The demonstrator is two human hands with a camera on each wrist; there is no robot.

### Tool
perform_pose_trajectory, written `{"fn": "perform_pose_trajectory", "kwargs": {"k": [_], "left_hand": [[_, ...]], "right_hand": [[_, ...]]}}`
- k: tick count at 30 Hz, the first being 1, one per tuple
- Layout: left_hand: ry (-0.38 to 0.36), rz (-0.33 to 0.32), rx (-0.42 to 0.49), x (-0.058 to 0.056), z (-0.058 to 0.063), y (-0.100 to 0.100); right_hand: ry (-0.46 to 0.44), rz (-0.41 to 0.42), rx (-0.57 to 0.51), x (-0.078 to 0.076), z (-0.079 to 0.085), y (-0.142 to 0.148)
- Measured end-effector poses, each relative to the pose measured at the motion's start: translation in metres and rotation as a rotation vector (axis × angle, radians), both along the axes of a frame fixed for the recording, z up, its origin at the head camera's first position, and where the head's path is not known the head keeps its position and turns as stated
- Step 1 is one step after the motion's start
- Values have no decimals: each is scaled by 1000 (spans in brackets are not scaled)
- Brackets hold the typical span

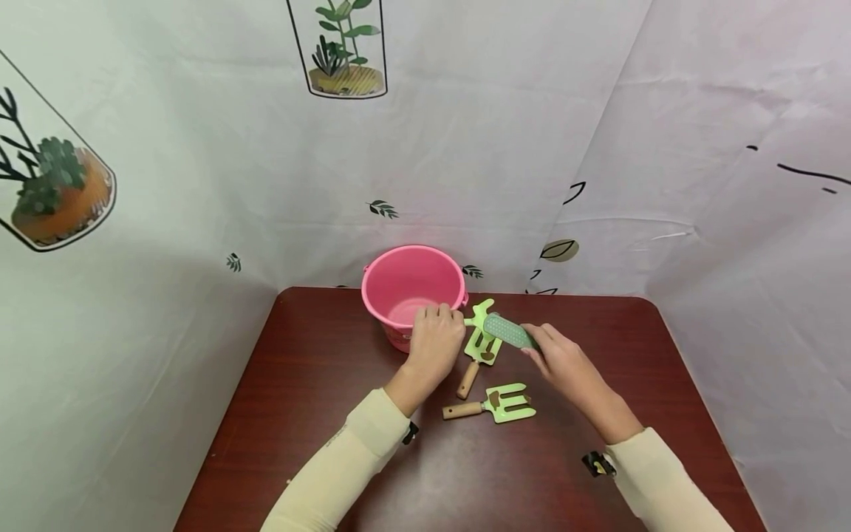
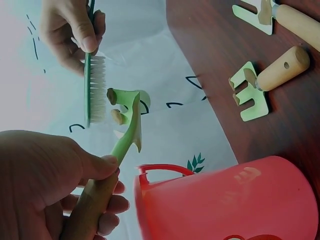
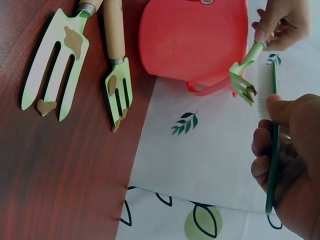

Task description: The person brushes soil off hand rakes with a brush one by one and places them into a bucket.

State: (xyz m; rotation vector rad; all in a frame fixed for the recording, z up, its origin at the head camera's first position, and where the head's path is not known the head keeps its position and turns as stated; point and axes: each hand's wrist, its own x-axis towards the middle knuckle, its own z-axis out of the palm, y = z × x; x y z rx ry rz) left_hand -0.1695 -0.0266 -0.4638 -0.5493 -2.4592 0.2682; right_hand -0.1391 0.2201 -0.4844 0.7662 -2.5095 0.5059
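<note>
My left hand (image 1: 437, 341) grips the wooden handle of a small garden rake (image 2: 131, 120), its light green head raised beside the pink bucket's rim. Brown patches (image 2: 117, 116) show on the rake's prongs in the left wrist view. In my right hand (image 1: 566, 362) is a green scrub brush (image 1: 508, 331), pinched between thumb and fingers. Its white bristles (image 2: 98, 90) face the rake head, with a small gap between them in the left wrist view. Two light green garden forks with wooden handles lie on the table: a nearer one (image 1: 500, 403) and a farther one (image 1: 468, 378).
The pink bucket (image 1: 397, 337) stands upright at the table's back edge, left of the rake. Both forks carry brown patches on their tines. A patterned cloth (image 1: 465, 148) hangs behind and beside the dark red wooden table (image 1: 306, 369).
</note>
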Motion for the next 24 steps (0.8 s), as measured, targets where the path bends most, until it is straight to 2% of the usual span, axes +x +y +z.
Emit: {"fn": "perform_pose_trajectory", "kwargs": {"k": [7, 14, 24], "left_hand": [[2, 6, -14, -1, -2, 0], [-31, 7, -12, 0, -1, -1], [-12, -3, -20, 0, -3, -2]], "right_hand": [[32, -33, 41, -1, 0, 4], [43, -27, 30, -2, -1, 9], [29, -8, -16, -2, -4, 16]]}}
